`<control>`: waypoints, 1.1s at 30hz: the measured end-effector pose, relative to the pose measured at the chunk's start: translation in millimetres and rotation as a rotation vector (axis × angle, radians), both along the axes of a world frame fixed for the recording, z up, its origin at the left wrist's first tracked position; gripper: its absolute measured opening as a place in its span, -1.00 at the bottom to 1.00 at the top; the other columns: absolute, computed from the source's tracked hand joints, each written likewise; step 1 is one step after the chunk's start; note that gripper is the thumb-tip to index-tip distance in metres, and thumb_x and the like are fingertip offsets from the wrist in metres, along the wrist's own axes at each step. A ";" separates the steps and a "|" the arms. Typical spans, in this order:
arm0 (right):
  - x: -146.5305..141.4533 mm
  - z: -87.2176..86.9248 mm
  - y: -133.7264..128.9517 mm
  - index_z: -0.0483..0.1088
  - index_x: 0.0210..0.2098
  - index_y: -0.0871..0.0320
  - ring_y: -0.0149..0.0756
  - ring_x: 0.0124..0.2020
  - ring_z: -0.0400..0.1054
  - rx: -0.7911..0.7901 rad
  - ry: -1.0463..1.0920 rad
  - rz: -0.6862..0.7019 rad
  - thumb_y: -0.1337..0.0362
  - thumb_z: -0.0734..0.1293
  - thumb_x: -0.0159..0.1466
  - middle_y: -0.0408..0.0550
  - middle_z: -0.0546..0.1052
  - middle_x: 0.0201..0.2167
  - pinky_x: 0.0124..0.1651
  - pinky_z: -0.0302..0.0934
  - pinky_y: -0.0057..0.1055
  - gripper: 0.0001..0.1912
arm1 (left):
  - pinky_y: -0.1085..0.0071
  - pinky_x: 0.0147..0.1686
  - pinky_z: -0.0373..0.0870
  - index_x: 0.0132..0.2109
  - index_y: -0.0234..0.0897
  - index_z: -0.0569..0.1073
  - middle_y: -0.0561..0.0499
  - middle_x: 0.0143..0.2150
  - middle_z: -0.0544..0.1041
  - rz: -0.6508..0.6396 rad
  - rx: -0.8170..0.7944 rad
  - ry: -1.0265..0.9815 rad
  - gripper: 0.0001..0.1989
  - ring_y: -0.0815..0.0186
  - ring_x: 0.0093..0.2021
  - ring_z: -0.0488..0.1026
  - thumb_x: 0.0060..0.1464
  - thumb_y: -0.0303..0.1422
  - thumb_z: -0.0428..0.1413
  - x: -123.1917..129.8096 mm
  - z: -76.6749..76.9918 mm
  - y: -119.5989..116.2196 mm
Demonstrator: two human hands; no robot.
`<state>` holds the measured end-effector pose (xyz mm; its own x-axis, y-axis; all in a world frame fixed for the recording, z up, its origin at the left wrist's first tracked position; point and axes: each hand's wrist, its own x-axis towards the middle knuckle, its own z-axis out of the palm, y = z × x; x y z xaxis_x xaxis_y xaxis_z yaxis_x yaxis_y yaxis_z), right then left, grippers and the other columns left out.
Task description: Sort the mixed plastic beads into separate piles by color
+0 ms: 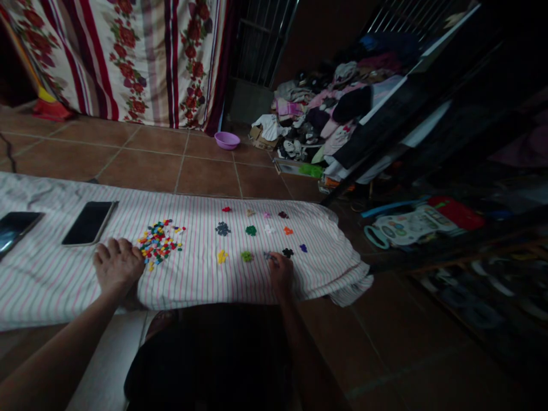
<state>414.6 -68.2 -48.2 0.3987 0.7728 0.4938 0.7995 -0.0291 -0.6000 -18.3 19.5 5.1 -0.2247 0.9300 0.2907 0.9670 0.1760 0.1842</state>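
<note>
My left hand [119, 264] rests on the striped cloth with its fingers laid out, just left of a mixed pile of small coloured pieces [160, 242]. My right hand [281, 271] has its thumb and fingertips together over a small greyish cluster [268, 256]; whether a piece is between them is too small to tell. Around it lie single-colour clusters: lime green [246, 256], yellow [221, 256], black [287, 252], purple [303, 248], orange [288, 230], white [269, 229], dark green [250, 230] and dark grey [222, 229]. Behind are red [226, 209], tan [250, 212], pink [266, 214] and maroon [283, 214] clusters.
Two phones, one nearer [89, 223] and one at the left edge [17, 228], lie on the striped cloth [192, 285]. Beyond it are a purple basin [226, 140], a heap of clothes [325, 114] and a floral curtain [149, 63]. A dark frame slants along the right.
</note>
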 end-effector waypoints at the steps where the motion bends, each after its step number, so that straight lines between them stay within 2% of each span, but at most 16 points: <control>1: -0.4 0.2 0.0 0.49 -0.26 0.14 -0.11 -0.15 0.43 0.009 -0.004 0.009 0.20 0.19 0.24 0.10 0.60 -0.23 -0.01 0.31 -0.11 -0.74 | -0.08 0.06 0.24 0.04 -0.55 0.40 -0.46 0.08 0.41 -0.010 -0.006 0.039 -0.49 -0.25 0.17 0.25 0.18 -0.25 -0.22 0.1 -0.3 0.1; 5: -0.9 -0.9 -2.0 0.49 -0.21 0.17 -0.08 -0.09 0.41 0.039 0.010 -0.002 0.16 0.19 0.25 0.15 0.59 -0.17 0.01 0.32 -0.09 -0.69 | -0.04 0.04 0.27 0.02 -0.55 0.41 -0.44 0.03 0.44 -0.003 0.030 0.153 -0.50 -0.21 0.15 0.29 0.20 -0.26 -0.23 0.3 -2.5 -1.8; 11: -0.6 -3.1 -2.6 0.49 -0.20 0.18 -0.05 -0.11 0.41 -0.023 0.026 -0.019 0.11 0.21 0.22 0.17 0.58 -0.18 0.00 0.32 -0.07 -0.66 | -0.08 0.03 0.28 0.06 -0.50 0.40 -0.43 0.05 0.44 -0.007 0.096 0.139 -0.52 -0.22 0.16 0.28 0.19 -0.29 -0.21 1.2 -5.5 -3.7; 16: 1.1 -0.1 0.2 0.49 -0.19 0.18 -0.08 -0.15 0.43 -0.085 0.053 -0.009 0.12 0.20 0.21 0.15 0.57 -0.20 -0.05 0.35 -0.12 -0.65 | -0.05 0.07 0.27 0.04 -0.55 0.40 -0.44 0.04 0.44 0.006 0.072 0.154 -0.50 -0.21 0.17 0.28 0.20 -0.27 -0.22 0.6 -7.6 -0.4; 19: 5.2 -0.5 2.5 0.48 -0.17 0.16 -0.10 -0.19 0.44 -0.097 0.057 0.014 0.10 0.20 0.21 0.13 0.57 -0.20 -0.11 0.37 -0.14 -0.64 | -0.04 0.11 0.23 0.10 -0.57 0.37 -0.45 0.12 0.41 0.012 0.053 0.149 -0.48 -0.21 0.21 0.26 0.23 -0.27 -0.24 0.2 -8.9 1.4; 24: 5.1 2.9 5.4 0.47 -0.21 0.15 -0.02 -0.09 0.42 -0.001 -0.038 0.006 0.02 0.21 0.24 0.17 0.56 -0.17 0.00 0.35 0.00 -0.63 | -0.06 0.18 0.17 0.18 -0.58 0.33 -0.47 0.26 0.32 0.031 0.029 0.107 -0.44 -0.25 0.29 0.19 0.25 -0.26 -0.26 -0.5 -12.6 4.2; 29: -16.4 17.8 7.3 0.50 -0.19 0.12 -0.06 -0.05 0.41 0.064 -0.033 0.051 0.01 0.19 0.34 0.18 0.53 -0.09 -0.14 0.42 -0.12 -0.63 | -0.06 0.24 0.10 0.23 -0.59 0.30 -0.45 0.29 0.29 0.042 0.019 0.075 -0.42 -0.26 0.35 0.12 0.25 -0.26 -0.24 -1.1 -16.7 6.3; 33: -52.3 29.2 16.2 0.52 -0.20 0.13 -0.12 -0.07 0.43 0.087 0.016 0.175 0.06 0.19 0.36 0.11 0.54 -0.13 -0.12 0.44 -0.13 -0.65 | -0.06 0.25 0.09 0.22 -0.60 0.30 -0.45 0.30 0.29 0.045 0.007 0.078 -0.43 -0.26 0.36 0.10 0.25 -0.27 -0.23 -0.1 -14.0 6.0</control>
<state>362.3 -51.9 -19.0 0.2707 0.7854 0.5566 0.7779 0.1621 -0.6071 -18.4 25.5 -8.9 -0.2429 0.9174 0.3153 0.9695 0.2189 0.1102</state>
